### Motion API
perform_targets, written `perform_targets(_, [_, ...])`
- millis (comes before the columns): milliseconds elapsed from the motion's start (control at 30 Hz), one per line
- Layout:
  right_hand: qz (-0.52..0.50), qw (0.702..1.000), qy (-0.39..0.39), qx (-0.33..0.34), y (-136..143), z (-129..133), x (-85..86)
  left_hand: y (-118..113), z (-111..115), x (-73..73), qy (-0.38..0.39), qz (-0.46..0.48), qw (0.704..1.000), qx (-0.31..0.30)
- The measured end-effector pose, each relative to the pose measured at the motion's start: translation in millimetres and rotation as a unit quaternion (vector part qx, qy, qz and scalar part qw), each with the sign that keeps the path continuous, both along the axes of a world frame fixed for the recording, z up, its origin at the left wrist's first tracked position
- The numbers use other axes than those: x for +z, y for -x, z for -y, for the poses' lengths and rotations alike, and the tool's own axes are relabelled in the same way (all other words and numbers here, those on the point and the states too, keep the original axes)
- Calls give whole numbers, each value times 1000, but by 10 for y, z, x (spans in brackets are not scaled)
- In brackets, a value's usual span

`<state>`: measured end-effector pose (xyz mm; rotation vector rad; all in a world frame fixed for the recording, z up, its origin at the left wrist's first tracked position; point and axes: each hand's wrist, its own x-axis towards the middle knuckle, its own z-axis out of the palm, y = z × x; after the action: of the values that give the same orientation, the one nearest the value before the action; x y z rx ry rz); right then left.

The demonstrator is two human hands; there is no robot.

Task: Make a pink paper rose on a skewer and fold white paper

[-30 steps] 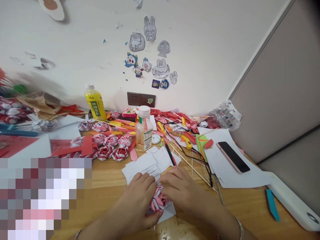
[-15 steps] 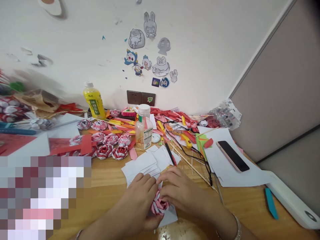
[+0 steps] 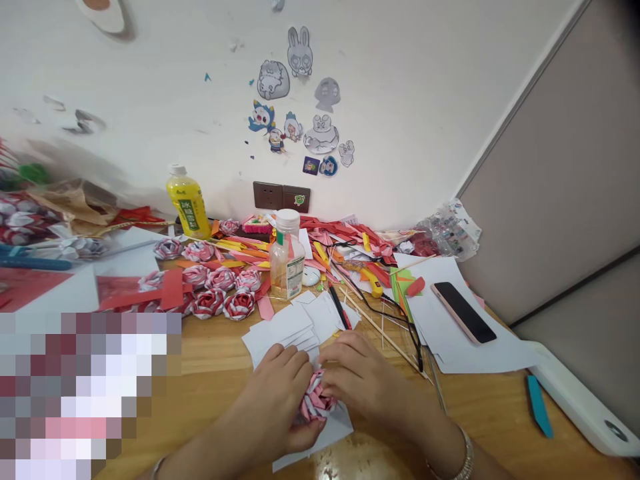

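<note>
A pink and white folded-paper flower [image 3: 316, 399] is between my two hands, low in the middle of the view. My left hand [image 3: 280, 393] is closed round its left side, thumb beneath. On the right side, my right hand [image 3: 357, 380] has its bent fingertips pressed on the petals. Beneath the flower a white paper sheet [image 3: 333, 433] lies on the wooden table [image 3: 200, 387]. Just beyond my hands is a stack of white paper pieces [image 3: 280, 330], with a black and red pen [image 3: 339, 307] at its right.
Behind stand a yellow drink bottle [image 3: 189, 203] and a clear jar [image 3: 287, 257]. Several paper roses [image 3: 209, 302] sit at the left. Paper strips, sticks and a yellow cutter [image 3: 371, 283] lie at the back. A phone [image 3: 464, 312] rests on white sheets at the right.
The flower has tilted and turned slightly between my fingers. More of the white sheet beneath it shows, towards the lower left. My hands have shifted only a little.
</note>
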<state>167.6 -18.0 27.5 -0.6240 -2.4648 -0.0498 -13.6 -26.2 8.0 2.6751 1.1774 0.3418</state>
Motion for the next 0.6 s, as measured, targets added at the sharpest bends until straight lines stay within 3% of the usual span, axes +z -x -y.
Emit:
perform_targets(200, [-36, 999, 8, 10, 15, -19, -36, -3, -5, 7, -5, -6, 1000, 15])
perform_targets(600, [0, 1000, 10, 2, 5, -45, -60, -1, -21, -30, -12, -17, 1000, 13])
